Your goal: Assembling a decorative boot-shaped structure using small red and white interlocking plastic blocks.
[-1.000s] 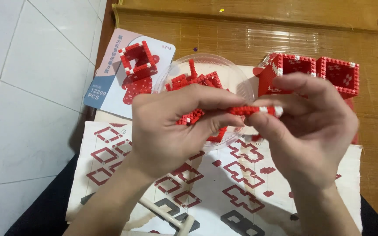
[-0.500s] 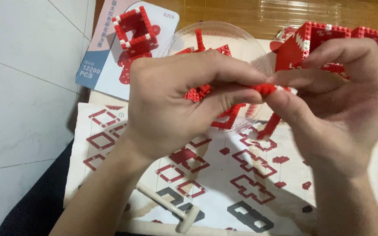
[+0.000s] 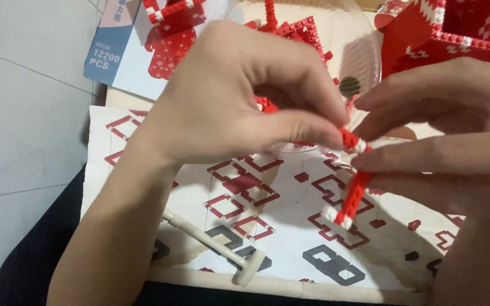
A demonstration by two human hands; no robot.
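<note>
Two hands meet over the instruction sheet [image 3: 290,226], pinching one thin strip of red and white bricks [image 3: 351,187] between them. The left hand [image 3: 239,96] closes thumb and forefinger on the strip's upper end; the right hand [image 3: 443,147] grips it just beside, fingers narrow, with the lower end hanging free below. Behind the hands stands a clear plastic bowl [image 3: 364,62] with loose red bricks. A red brick model [image 3: 455,34] sits at the far right, a box [image 3: 126,51] at the far left. A cream tool [image 3: 222,246] lies near the sheet's near edge.
</note>
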